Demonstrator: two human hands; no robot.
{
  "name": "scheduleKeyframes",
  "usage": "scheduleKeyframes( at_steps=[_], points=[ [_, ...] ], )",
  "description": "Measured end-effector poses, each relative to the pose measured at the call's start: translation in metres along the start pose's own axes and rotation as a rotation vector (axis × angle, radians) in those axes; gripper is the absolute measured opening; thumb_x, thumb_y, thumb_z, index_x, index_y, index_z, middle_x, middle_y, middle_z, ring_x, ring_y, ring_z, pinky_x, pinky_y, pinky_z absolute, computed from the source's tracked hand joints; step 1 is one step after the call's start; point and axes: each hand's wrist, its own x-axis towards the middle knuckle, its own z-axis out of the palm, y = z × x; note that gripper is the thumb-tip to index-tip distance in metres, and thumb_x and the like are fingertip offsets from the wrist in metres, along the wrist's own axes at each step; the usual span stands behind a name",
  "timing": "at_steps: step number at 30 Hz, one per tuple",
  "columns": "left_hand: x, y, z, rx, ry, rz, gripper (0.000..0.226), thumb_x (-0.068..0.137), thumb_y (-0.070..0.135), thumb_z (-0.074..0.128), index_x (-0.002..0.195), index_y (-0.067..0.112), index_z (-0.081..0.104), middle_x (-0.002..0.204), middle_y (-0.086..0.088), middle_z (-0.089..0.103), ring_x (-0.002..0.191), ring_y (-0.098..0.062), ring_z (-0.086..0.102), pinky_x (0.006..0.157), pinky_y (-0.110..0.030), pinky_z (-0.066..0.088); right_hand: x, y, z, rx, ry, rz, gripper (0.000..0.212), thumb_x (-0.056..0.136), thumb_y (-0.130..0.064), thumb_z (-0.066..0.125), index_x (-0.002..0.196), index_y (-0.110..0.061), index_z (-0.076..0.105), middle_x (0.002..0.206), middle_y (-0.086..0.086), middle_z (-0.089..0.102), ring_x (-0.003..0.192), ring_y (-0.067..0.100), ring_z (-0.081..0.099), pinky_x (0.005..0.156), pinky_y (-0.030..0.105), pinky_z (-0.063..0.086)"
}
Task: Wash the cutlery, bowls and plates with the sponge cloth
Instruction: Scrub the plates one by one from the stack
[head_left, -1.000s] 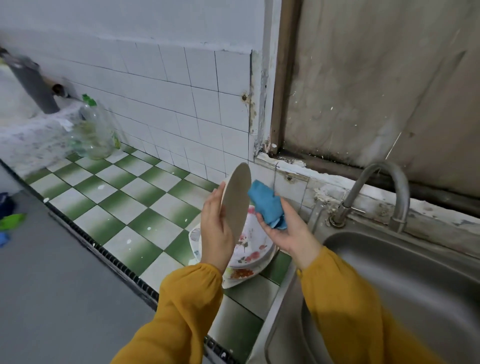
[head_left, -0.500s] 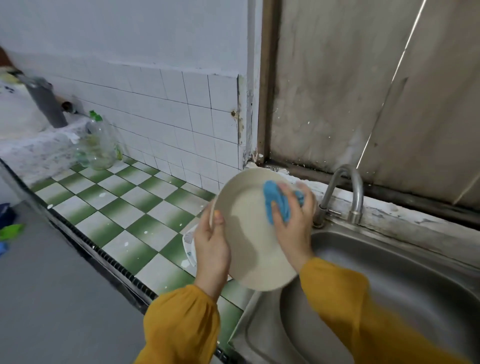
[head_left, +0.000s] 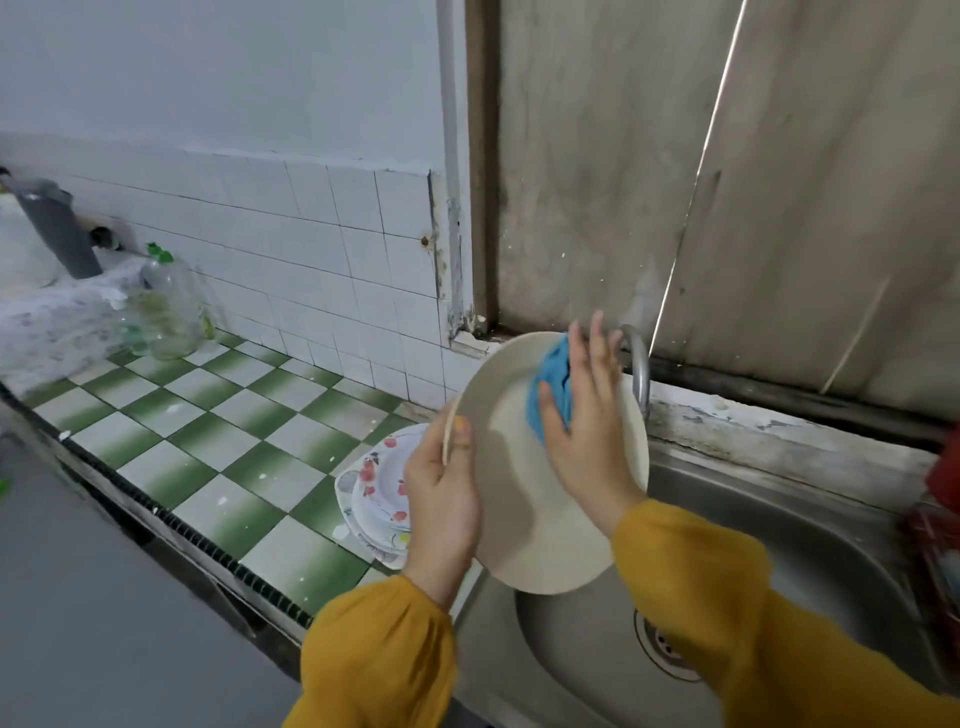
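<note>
Cream plate (head_left: 519, 499) is held up between the two hands, tilted with its hollow face toward the person and its lower edge over the left side of the sink (head_left: 779, 540). The left hand (head_left: 441, 499) grips the left edge of the cream plate, thumb curled over the front of the rim and fingers hidden behind it. The right hand (head_left: 587, 431) lies flat on the upper right of the plate's face, fingers straight and spread, pressing the blue sponge cloth (head_left: 550, 374) against it; the cloth shows bunched under the palm and thumb. Both arms wear mustard-yellow sleeves (head_left: 374, 654). Just behind the right hand's fingertips a curved metal tap (head_left: 642, 374) rises at the back of the sink. Below the right forearm, partly covered by the sleeve, lies the drain (head_left: 657, 647). Just left of the left hand, and partly hidden by it, a stack of flowered plates (head_left: 376, 493) rests on the green-and-white checked desk (head_left: 208, 415). Well to the left of both hands, by the tiled wall, stands a clear glass jar (head_left: 166, 317) with a green cap, and beyond it a grey pipe (head_left: 57, 228). Far right of the right hand, at the frame's edge, is a blurred red object (head_left: 943, 467) that cannot be made out
</note>
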Motion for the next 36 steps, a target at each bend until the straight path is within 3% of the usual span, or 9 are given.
scheduleKeyframes(
  at_steps=[6, 9, 13, 19, 22, 26, 29, 32, 36],
  points=[
    [0.007, 0.016, 0.004, -0.130, 0.079, -0.024, 0.026, 0.102, 0.016, 0.043, 0.112, 0.027, 0.064, 0.110, 0.000, 0.070, 0.104, -0.016, 0.066, 0.089, -0.029, 0.053, -0.048, -0.006, -0.016, 0.039, -0.510, -0.318, 0.068, 0.093, -0.018, 0.049, 0.151, -0.026, 0.015, 0.160, -0.016, 0.003, 0.149, 0.008, -0.012, 0.122, 0.033, -0.003],
    [0.007, 0.015, 0.005, -0.125, 0.071, -0.105, 0.025, 0.103, 0.019, 0.043, 0.112, 0.026, 0.065, 0.107, -0.003, 0.071, 0.091, -0.017, 0.066, 0.079, -0.032, 0.055, -0.029, 0.039, -0.044, -0.177, -0.280, -0.166, 0.071, 0.093, -0.017, 0.055, 0.152, -0.025, 0.018, 0.162, -0.011, -0.002, 0.148, 0.008, -0.017, 0.122, 0.047, -0.001],
    [-0.014, 0.011, 0.038, -0.057, -0.103, -0.088, 0.027, 0.102, 0.015, 0.043, 0.105, 0.030, 0.065, 0.087, 0.015, 0.075, 0.080, 0.000, 0.068, 0.066, -0.015, 0.051, 0.003, 0.011, -0.049, -0.124, 0.089, 0.015, 0.073, 0.099, -0.016, 0.051, 0.153, -0.024, 0.002, 0.162, -0.005, -0.009, 0.146, 0.009, -0.024, 0.119, 0.027, -0.012],
    [0.003, 0.024, 0.036, -0.120, -0.058, -0.009, 0.026, 0.102, 0.015, 0.044, 0.109, 0.023, 0.067, 0.101, 0.005, 0.074, 0.099, -0.012, 0.068, 0.082, -0.024, 0.054, -0.051, 0.006, -0.043, -0.057, -0.442, -0.307, 0.070, 0.092, -0.028, 0.042, 0.153, -0.031, 0.009, 0.160, -0.021, -0.003, 0.149, 0.009, -0.013, 0.123, 0.038, -0.002],
    [0.006, 0.018, 0.029, -0.092, -0.086, -0.022, 0.025, 0.102, 0.018, 0.045, 0.112, 0.027, 0.066, 0.104, 0.004, 0.072, 0.096, -0.013, 0.067, 0.082, -0.030, 0.056, -0.038, 0.059, -0.071, -0.289, -0.186, -0.160, 0.078, 0.090, -0.019, 0.056, 0.153, -0.036, 0.012, 0.162, -0.013, -0.008, 0.149, 0.013, -0.017, 0.121, 0.051, -0.001],
    [-0.014, 0.009, 0.051, -0.009, -0.227, -0.030, 0.025, 0.101, 0.019, 0.048, 0.117, 0.021, 0.067, 0.097, 0.009, 0.075, 0.091, -0.008, 0.068, 0.073, -0.021, 0.053, -0.003, 0.029, -0.075, -0.206, 0.213, -0.031, 0.079, 0.095, -0.015, 0.055, 0.154, -0.028, 0.004, 0.161, -0.008, -0.012, 0.147, 0.015, -0.023, 0.119, 0.028, -0.014],
    [-0.015, 0.013, 0.063, 0.020, -0.264, 0.086, 0.026, 0.101, 0.020, 0.048, 0.119, 0.017, 0.067, 0.106, 0.002, 0.074, 0.102, -0.011, 0.068, 0.083, -0.022, 0.053, -0.020, -0.017, -0.055, 0.094, 0.004, -0.111, 0.065, 0.101, -0.022, 0.040, 0.153, -0.025, 0.001, 0.162, -0.010, -0.008, 0.149, 0.013, -0.016, 0.120, 0.028, -0.008],
    [0.002, 0.025, 0.053, -0.055, -0.179, 0.084, 0.026, 0.102, 0.013, 0.044, 0.111, 0.021, 0.068, 0.097, 0.007, 0.075, 0.093, -0.008, 0.068, 0.078, -0.020, 0.053, -0.056, 0.009, -0.050, -0.114, -0.290, -0.361, 0.071, 0.094, -0.026, 0.040, 0.154, -0.033, 0.002, 0.163, -0.014, -0.005, 0.150, 0.016, -0.011, 0.122, 0.046, -0.003],
    [0.005, 0.026, 0.042, 0.014, -0.227, 0.061, 0.029, 0.101, 0.017, 0.045, 0.100, 0.036, 0.067, 0.084, 0.015, 0.073, 0.078, -0.003, 0.066, 0.068, -0.024, 0.054, -0.030, 0.058, -0.081, -0.361, 0.082, -0.100, 0.091, 0.093, -0.015, 0.056, 0.150, -0.049, -0.005, 0.161, -0.011, -0.020, 0.148, 0.022, -0.021, 0.119, 0.056, -0.005]
  ],
)
